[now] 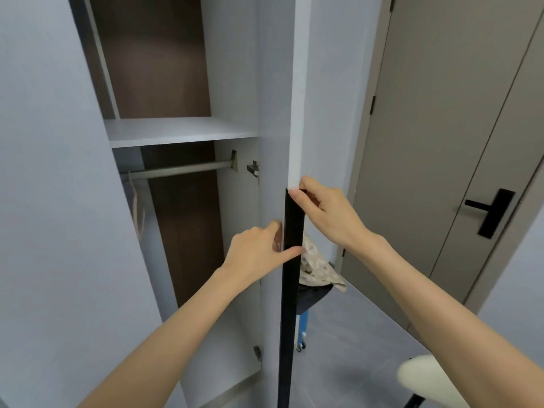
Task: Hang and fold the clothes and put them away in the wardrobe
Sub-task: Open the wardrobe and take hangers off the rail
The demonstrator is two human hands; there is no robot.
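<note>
Two hands hold the black handle strip (291, 304) edging an open wardrobe door (276, 113). The left hand (256, 251) wraps it, fingers hidden behind; the right hand (326, 210) pinches its top. Beyond the door, a patterned garment (316, 266) lies half hidden on a dark basket (312, 295).

Left hand (259, 251) pinches black handle (290, 304) on wardrobe door (276, 98) edge; right hand (326, 213) grips its top end. Hanging rail (179, 169) visible inside.

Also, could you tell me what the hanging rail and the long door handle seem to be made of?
Hanging rail: likely metal, satin grey, soft sheen along it.
Door handle: matt black strip, perhaps coated metal or plastic; cannot tell which.
</note>
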